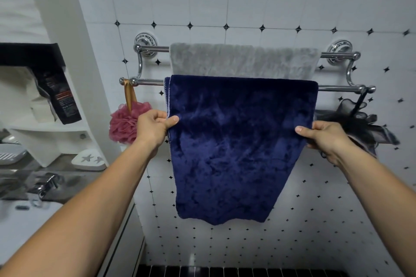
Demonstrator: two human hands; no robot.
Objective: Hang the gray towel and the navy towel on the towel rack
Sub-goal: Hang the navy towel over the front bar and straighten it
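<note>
A chrome two-bar towel rack [148, 82] is fixed to the tiled wall. The gray towel [243, 60] hangs over its upper, rear bar. Draped over the lower, front bar is the navy towel [240, 146], hanging down in front of the gray one. My left hand [155, 127] pinches the navy towel's left edge, thumb on the front. At the towel's right edge, my right hand [324, 139] pinches it the same way.
A pink bath pouf [123, 123] hangs from the rack's left end on a gold ribbon, a black mesh pouf [360, 123] from the right end. At left are white shelves [49, 128], a soap dish [90, 159], a faucet [47, 184] and a sink counter.
</note>
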